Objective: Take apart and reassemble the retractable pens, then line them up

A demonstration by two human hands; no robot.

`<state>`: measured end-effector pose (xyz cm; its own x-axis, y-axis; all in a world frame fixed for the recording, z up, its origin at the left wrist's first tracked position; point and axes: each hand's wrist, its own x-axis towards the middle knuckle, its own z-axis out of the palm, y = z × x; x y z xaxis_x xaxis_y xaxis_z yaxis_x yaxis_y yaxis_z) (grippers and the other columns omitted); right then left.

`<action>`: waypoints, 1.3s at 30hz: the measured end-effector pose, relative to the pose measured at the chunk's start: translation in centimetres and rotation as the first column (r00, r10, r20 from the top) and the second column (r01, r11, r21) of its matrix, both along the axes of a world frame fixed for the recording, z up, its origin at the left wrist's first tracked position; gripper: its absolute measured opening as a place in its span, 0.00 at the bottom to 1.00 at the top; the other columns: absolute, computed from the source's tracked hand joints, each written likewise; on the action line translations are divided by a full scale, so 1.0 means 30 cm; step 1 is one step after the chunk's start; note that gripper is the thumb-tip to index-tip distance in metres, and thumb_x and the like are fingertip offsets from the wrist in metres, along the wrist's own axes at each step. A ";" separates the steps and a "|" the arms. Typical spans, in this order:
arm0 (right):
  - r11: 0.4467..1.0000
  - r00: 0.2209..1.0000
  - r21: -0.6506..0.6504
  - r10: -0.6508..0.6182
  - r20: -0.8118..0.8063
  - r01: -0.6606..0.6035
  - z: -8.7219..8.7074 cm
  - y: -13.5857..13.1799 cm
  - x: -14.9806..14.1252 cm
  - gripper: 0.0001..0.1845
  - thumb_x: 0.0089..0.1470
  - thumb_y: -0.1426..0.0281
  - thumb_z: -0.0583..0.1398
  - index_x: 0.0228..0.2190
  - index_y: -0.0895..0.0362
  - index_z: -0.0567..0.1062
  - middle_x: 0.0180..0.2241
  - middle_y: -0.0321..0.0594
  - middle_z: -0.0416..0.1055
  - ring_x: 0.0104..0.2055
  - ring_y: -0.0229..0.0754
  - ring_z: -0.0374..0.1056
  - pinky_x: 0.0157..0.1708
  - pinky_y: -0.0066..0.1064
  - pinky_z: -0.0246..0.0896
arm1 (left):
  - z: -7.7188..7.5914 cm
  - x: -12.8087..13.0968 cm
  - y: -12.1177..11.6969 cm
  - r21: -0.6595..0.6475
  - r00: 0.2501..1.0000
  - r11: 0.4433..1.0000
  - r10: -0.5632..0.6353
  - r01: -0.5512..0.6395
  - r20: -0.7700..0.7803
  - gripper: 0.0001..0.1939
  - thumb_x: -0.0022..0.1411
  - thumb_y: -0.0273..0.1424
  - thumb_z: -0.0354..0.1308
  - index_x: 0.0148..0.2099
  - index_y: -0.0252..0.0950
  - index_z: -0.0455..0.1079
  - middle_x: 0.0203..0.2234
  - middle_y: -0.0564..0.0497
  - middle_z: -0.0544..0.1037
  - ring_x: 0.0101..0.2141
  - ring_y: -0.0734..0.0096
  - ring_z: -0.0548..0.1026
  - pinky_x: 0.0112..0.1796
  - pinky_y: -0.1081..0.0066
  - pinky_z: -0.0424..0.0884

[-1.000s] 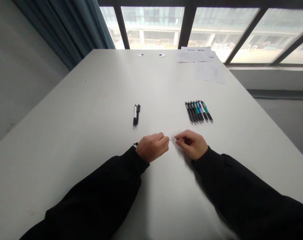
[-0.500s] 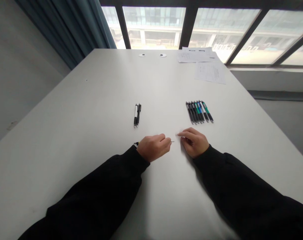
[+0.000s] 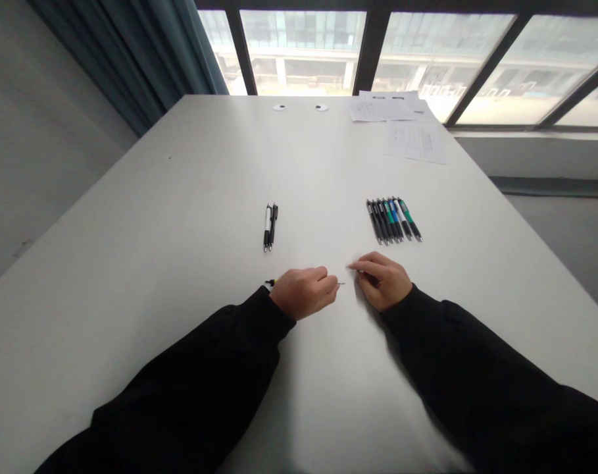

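Note:
My left hand (image 3: 303,291) is closed round a thin pen part whose metal tip (image 3: 340,284) sticks out to the right and whose dark end (image 3: 268,283) shows at the left. My right hand (image 3: 381,280) rests on the white table (image 3: 180,217) just right of that tip, its fingers pinched together on something too small to make out. A pair of pens (image 3: 270,226), one white and one black, lies beyond my left hand. A row of several pens (image 3: 393,220) in black, green, blue and white lies beyond my right hand.
Sheets of printed paper (image 3: 413,139) lie at the table's far right, by the windows. Two small round white discs (image 3: 299,107) sit at the far edge. A blue curtain (image 3: 131,59) hangs at the far left.
My right hand has drawn a little away from my left, to the right and up, so a small gap shows between the pen tip and its fingers. My left hand has hardly moved.

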<state>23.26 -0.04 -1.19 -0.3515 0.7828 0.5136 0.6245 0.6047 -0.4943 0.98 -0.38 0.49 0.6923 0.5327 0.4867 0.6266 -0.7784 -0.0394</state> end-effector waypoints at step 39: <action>0.973 0.975 -0.059 0.222 -0.032 -0.223 0.042 -0.044 -0.004 0.05 0.56 0.73 0.58 0.34 0.61 0.73 0.31 0.39 0.67 0.27 0.28 0.58 0.28 0.21 0.57 | -0.003 -0.014 0.006 -0.055 1.000 0.998 -0.022 0.022 0.011 0.19 0.71 0.38 0.49 0.28 0.35 0.66 0.21 0.53 0.69 0.22 0.75 0.65 0.24 0.69 0.52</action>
<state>23.12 -1.35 0.07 -0.5080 0.7170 0.4772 0.4645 0.6947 -0.5493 0.57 -0.21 0.41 0.6991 0.5434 0.4648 0.6094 -0.7928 0.0104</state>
